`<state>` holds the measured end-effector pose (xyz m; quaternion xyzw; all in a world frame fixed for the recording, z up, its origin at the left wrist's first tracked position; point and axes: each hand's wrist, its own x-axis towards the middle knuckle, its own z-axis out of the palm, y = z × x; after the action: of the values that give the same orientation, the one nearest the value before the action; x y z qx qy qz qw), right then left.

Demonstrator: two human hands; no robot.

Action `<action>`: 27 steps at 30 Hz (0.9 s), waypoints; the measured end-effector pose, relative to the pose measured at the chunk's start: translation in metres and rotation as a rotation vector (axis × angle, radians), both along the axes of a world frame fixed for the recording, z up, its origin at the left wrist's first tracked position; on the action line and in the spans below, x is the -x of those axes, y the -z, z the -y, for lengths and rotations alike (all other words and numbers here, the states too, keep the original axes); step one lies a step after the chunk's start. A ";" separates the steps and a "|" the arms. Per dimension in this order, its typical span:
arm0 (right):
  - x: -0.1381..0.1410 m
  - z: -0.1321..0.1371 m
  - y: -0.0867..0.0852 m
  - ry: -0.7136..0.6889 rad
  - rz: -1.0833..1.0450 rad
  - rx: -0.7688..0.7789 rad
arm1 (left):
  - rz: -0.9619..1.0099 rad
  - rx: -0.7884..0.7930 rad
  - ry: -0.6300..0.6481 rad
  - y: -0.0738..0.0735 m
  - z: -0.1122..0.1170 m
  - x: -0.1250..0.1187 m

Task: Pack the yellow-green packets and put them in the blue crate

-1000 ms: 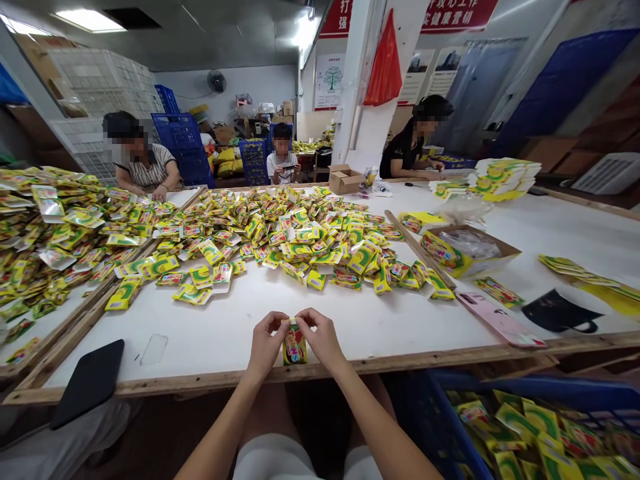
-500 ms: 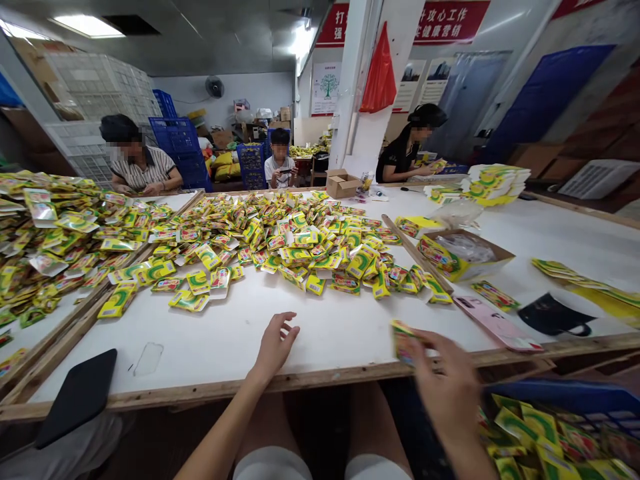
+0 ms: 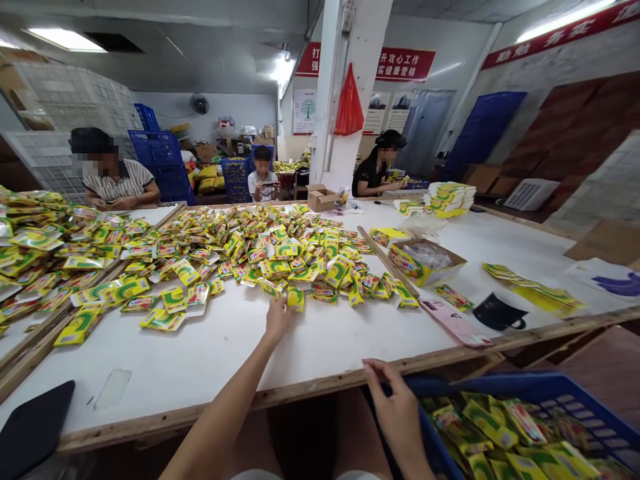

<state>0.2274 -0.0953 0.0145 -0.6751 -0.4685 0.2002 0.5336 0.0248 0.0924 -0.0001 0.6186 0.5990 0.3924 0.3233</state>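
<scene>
My left hand (image 3: 278, 321) reaches to the front of a heap of small yellow-and-green printed boxes (image 3: 240, 240). Its fingers are closed on one small yellow box (image 3: 296, 299) at the heap's near edge. Some boxes in the heap have white flaps sticking out. Above the table's wooden front edge is my right hand (image 3: 395, 403), with nothing in it and its fingers loosely apart. Close to its right stands a blue crate (image 3: 530, 381), in which many similar boxes (image 3: 493, 427) lie.
A wooden strip (image 3: 385, 257) divides the tabletop. Beyond it are an open carton (image 3: 435, 263), a pink phone (image 3: 453, 321) and a black mug (image 3: 497, 311). A dark flat device (image 3: 37, 427) lies at the left corner. Three people sit across the table.
My left hand has moved forward and closed on a box. The box in my right hand is gone from it, and that hand is now beside the crate. The view has turned right.
</scene>
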 end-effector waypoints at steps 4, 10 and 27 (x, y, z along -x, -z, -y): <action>0.047 -0.031 0.012 -0.192 -0.476 0.120 | 0.179 -0.007 0.085 0.005 0.058 0.028; 0.109 -0.065 0.005 -0.394 -0.918 0.143 | 0.546 -0.036 0.312 -0.012 0.132 0.061; 0.116 -0.053 -0.004 -0.595 -0.697 -0.047 | 0.583 -0.046 -0.018 -0.025 0.143 0.051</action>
<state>0.1111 -0.0424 0.0189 -0.3916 -0.4389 0.5490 0.5938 -0.0261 -0.0505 0.0251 0.4815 0.4771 0.5700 0.4644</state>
